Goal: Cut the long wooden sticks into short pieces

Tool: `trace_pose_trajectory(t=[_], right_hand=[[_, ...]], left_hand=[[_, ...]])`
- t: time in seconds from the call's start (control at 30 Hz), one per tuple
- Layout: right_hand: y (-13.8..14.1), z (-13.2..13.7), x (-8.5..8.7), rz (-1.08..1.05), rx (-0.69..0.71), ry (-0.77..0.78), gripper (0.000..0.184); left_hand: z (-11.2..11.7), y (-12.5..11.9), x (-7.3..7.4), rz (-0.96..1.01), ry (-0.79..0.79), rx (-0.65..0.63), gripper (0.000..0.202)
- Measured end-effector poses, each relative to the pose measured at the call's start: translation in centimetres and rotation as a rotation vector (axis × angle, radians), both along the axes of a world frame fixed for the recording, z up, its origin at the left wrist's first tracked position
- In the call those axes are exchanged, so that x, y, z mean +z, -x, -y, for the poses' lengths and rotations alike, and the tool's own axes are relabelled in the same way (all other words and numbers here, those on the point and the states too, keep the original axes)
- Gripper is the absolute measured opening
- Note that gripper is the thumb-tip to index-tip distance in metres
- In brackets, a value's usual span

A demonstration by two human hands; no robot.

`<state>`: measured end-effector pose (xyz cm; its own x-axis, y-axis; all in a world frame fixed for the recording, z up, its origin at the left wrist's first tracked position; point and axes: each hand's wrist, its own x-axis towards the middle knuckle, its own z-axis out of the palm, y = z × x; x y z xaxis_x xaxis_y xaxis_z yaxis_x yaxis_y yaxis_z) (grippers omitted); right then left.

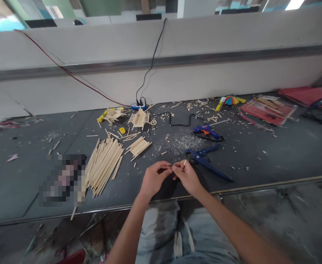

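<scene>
The left forearm [130,231] enters from seven o'clock and slants up toward one; the right forearm [226,222] comes from between four and five, reaching toward ten. Both are bare, with wrists fairly straight. The left hand [154,179] points its thumb and forefinger toward three o'clock, while the right hand [187,176] curls its fingers inward. Their fingertips come close together; whether they touch is unclear.
</scene>
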<state>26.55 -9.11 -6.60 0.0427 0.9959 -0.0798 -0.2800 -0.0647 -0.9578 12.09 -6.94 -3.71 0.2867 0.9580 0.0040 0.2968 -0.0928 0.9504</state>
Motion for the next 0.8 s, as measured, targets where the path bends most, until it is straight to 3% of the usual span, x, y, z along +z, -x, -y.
trace_pose_trajectory(t=[0.1, 0.4, 0.6, 0.8], right_hand=[[-0.3, 0.2, 0.0, -0.043, 0.079, 0.007, 0.037], [-0.7, -0.1, 0.0, -0.092, 0.156, 0.035, 0.04], [-1.0, 0.0, 0.3, -0.153, 0.189, 0.047, 0.036], [-1.0, -0.1, 0.5, -0.159, 0.135, 0.062, 0.039]], left_hand=[[0.3, -0.2, -0.2, -0.004, -0.012, -0.04, 0.022], [0.2, 0.2, -1.1, -0.063, -0.143, 0.032, 0.017], [0.3, -0.2, -1.1, 0.014, -0.029, 0.038, 0.025], [0.6, -0.8, -0.6, -0.058, -0.006, 0.089, 0.02]])
